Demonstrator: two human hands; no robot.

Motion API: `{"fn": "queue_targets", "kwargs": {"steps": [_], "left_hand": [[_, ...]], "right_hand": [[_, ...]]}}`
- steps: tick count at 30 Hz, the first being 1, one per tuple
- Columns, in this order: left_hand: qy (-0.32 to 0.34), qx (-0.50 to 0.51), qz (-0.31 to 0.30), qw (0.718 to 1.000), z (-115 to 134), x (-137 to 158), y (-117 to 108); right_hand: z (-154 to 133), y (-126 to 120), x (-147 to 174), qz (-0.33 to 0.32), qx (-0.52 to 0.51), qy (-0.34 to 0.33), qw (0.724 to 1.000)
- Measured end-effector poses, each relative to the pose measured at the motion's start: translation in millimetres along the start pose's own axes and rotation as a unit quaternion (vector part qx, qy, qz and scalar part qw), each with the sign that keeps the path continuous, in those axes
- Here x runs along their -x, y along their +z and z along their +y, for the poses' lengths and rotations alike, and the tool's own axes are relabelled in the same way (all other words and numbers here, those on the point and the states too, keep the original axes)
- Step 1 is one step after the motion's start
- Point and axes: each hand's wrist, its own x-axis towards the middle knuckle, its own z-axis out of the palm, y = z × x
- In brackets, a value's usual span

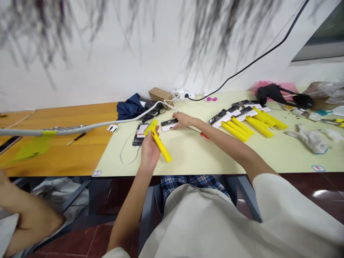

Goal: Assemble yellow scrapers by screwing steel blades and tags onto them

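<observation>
My left hand (150,148) is closed around a yellow T-shaped tool (162,146), which looks like a scraper, with its head up and its handle slanting down to the right. With its fingers at the right end of a black-and-white card (168,125), my right hand (182,120) grips the card at the table. A screwdriver with a red handle (204,135) lies partly under my right forearm. Behind my left hand, a phone (141,130) with a white cable rests on a dark flat thing.
Several yellow tools (258,126) with black-and-white cards lie to the right. A crumpled white cloth (310,139) is farther right. A grey hose (107,123) crosses the left side; behind are a cardboard box (160,94) and a power strip (181,94). Another person's arm (29,211) shows at left.
</observation>
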Motion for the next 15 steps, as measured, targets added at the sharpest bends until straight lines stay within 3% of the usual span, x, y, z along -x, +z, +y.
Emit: {"fn": "queue_targets", "kwargs": {"steps": [4, 8, 11, 15], "left_hand": [[-0.067, -0.020, -0.003, 0.998, 1, 56, -8], [-0.119, -0.012, -0.042, 0.992, 0, 70, 6], [-0.141, 0.009, -0.081, 0.987, -7, 60, 37], [-0.148, 0.021, -0.151, 0.977, -26, 49, 103]], "right_hand": [[2, 8, -14, 0.016, -0.036, -0.047, 0.998], [-1, 1, 20, 0.094, -0.054, -0.072, 0.992], [0, -8, 60, 0.170, -0.074, -0.061, 0.981], [12, -9, 114, 0.243, -0.091, -0.022, 0.965]]}}
